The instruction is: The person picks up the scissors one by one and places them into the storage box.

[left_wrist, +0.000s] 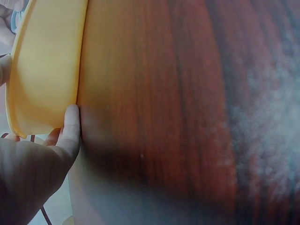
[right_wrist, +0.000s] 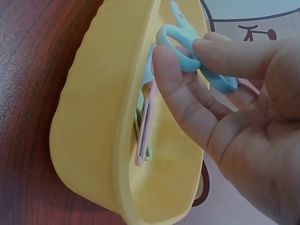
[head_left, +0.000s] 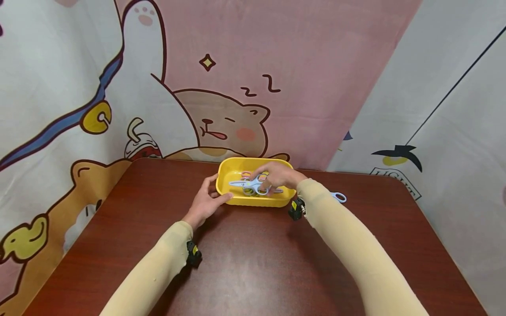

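Observation:
A yellow plastic basket (head_left: 253,201) sits near the far edge of the table. My left hand (head_left: 205,199) grips its left end, thumb on the near rim; in the left wrist view, the fingers (left_wrist: 70,129) lie against its outer wall. Over the basket, my right hand (head_left: 275,174) pinches light-blue scissors (head_left: 253,184) by the handle loops, blades toward the left. The right wrist view has these scissors (right_wrist: 180,44) between thumb and fingers. Below them in the basket lie more scissors, including a pink-bladed pair (right_wrist: 146,124) and some green ones (right_wrist: 137,124).
Another pair of light-blue scissors (head_left: 339,197) lies on the table right of the basket, partly hidden by my right forearm. The dark red wooden table (head_left: 245,254) extends toward me. A cartoon-printed curtain (head_left: 300,87) hangs right behind the table.

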Demonstrator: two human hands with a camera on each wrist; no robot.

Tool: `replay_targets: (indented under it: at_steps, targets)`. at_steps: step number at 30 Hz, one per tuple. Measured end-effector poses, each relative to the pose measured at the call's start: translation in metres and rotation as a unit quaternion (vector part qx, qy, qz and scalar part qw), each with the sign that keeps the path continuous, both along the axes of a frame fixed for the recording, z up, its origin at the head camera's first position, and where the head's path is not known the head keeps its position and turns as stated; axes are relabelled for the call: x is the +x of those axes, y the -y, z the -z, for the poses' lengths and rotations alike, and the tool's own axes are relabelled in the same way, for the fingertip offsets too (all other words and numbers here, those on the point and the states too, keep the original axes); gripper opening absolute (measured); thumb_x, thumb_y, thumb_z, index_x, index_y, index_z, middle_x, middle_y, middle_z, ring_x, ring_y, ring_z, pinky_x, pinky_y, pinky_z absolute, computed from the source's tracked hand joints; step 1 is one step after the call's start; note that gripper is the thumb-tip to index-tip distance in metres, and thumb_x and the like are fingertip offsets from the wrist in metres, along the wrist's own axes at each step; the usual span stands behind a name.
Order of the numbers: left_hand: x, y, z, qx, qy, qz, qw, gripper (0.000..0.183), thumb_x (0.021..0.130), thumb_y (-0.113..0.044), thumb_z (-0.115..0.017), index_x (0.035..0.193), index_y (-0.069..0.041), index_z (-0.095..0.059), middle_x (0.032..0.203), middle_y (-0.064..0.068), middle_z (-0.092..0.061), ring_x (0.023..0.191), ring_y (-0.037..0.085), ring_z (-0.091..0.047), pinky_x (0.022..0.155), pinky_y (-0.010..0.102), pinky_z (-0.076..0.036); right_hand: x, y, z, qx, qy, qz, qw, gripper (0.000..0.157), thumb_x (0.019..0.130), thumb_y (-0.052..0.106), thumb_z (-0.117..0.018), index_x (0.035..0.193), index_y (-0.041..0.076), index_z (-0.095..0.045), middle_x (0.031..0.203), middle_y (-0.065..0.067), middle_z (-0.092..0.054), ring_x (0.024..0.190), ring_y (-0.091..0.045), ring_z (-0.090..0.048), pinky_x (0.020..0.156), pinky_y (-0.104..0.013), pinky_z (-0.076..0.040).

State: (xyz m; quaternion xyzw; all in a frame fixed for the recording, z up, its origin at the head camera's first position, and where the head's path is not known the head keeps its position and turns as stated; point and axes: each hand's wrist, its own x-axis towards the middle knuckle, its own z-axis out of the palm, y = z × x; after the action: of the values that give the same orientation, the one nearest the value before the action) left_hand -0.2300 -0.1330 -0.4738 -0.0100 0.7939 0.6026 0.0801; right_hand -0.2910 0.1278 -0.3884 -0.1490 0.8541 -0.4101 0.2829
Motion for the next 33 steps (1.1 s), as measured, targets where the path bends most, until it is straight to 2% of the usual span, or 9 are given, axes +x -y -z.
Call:
replay_targets:
  at_steps: [12, 18, 24, 28, 33]
  targets:
    - [-0.001, 0.000, 0.001, -0.002, -0.001, -0.002, 1.0000, 0.089, 0.088, -0.030, -0.084, 0.159, -0.028, -0.031, 0.140, 0.016, -0.054, 0.122, 0.031, -0.063, 0.091, 0.034, -0.055, 0.003, 0.010, 0.004, 0.028, -0.033, -0.002, 0.999, 0.045, 0.082, -0.011, -0.068, 0.120, 0.010, -0.077, 0.130, -0.017, -0.056, 0.088, -0.021, -0.062, 0.071, -0.038, -0.061]
    - [-0.001, -0.001, 0.001, -0.011, -0.002, -0.006, 0.9999, 0.089, 0.088, -0.032, -0.084, 0.159, -0.028, -0.031, 0.140, 0.016, -0.054, 0.121, 0.030, -0.063, 0.091, 0.035, -0.055, 0.002, 0.014, 0.007, 0.033, -0.041, -0.023, 0.998, 0.053, 0.083, -0.010, -0.068, 0.130, 0.012, -0.073, 0.144, -0.011, -0.055, 0.085, -0.020, -0.063, 0.067, -0.036, -0.060]
    - [-0.001, -0.002, 0.002, -0.016, 0.000, -0.005, 0.9999, 0.090, 0.087, -0.033, -0.084, 0.159, -0.029, -0.031, 0.139, 0.015, -0.054, 0.121, 0.030, -0.063, 0.091, 0.036, -0.056, 0.002, 0.015, 0.010, 0.042, -0.050, -0.040, 0.997, 0.057, 0.084, -0.007, -0.070, 0.136, 0.016, -0.070, 0.145, -0.011, -0.054, 0.079, -0.019, -0.063, 0.066, -0.036, -0.059]
    - [-0.001, -0.002, 0.002, -0.015, 0.003, -0.003, 0.9999, 0.090, 0.088, -0.034, -0.084, 0.159, -0.029, -0.030, 0.139, 0.016, -0.054, 0.120, 0.030, -0.063, 0.091, 0.035, -0.055, 0.003, 0.016, 0.009, 0.038, -0.043, -0.041, 0.998, 0.057, 0.085, -0.007, -0.067, 0.138, 0.013, -0.068, 0.135, -0.013, -0.060, 0.075, -0.019, -0.062, 0.065, -0.033, -0.058]
    - [-0.001, -0.002, 0.003, -0.015, 0.004, -0.001, 0.9999, 0.089, 0.088, -0.034, -0.084, 0.159, -0.029, -0.030, 0.139, 0.016, -0.054, 0.120, 0.030, -0.062, 0.090, 0.034, -0.054, 0.003, 0.017, 0.009, 0.045, -0.030, -0.041, 0.998, 0.046, 0.092, -0.001, -0.063, 0.137, 0.005, -0.066, 0.106, -0.012, -0.069, 0.066, -0.019, -0.061, 0.064, -0.030, -0.056]
